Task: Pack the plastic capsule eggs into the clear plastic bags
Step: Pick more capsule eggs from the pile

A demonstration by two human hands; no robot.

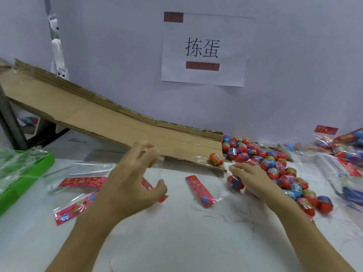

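The left hand (133,179) sits near the middle of the view, fingers and thumb curled around the mouth of a clear plastic bag (188,173), pinching its upper edge and holding it open. The bag stretches toward 3 o'clock from that hand, and its red flowered header card (199,191) lies flat on the white desk (176,242) just beside the thumb. The right hand (253,179), at 3 o'clock from the left one, grasps a red and purple capsule egg (234,182), its fingers curled over it at the near edge of the egg pile (275,167). That pile spreads from 1 o'clock to 4 o'clock of the right hand, the eggs mostly red with bright wrappers, lying loose and touching one another on the desk. A single orange egg (216,159) rests at the foot of a cardboard ramp (98,114), which slopes down from 10 o'clock toward the middle of the scene. More empty bags with red headers (82,182) lie at 9 o'clock of the left hand, partly overlapping. A green tray (29,179) stuffed with clear plastic stands at the far left edge. Filled bags of eggs (347,146) are heaped at the far right, blurred. On the wall at 12 o'clock hangs a white paper sign (204,50) with two printed characters and two dark red bars.
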